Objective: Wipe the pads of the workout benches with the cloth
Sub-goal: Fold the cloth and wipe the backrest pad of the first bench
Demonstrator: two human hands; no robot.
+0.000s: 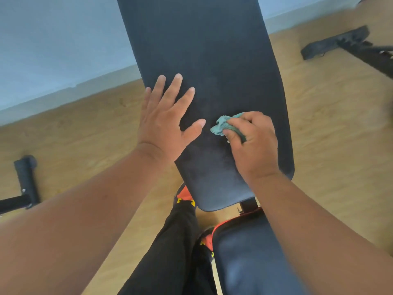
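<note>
Right hand fingers closed on balled green cloth, low on back pad; left hand flat, splayed, empty. Risk: small wad, narrow contact, streaks missed near edges.

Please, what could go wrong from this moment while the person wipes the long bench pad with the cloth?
1. The cloth is bunched small in the right hand, so each stroke may cover little and leave strips of the long pad unwiped.
2. The left hand lies flat on the pad and may leave fresh marks, and the area under it could be skipped.
</note>
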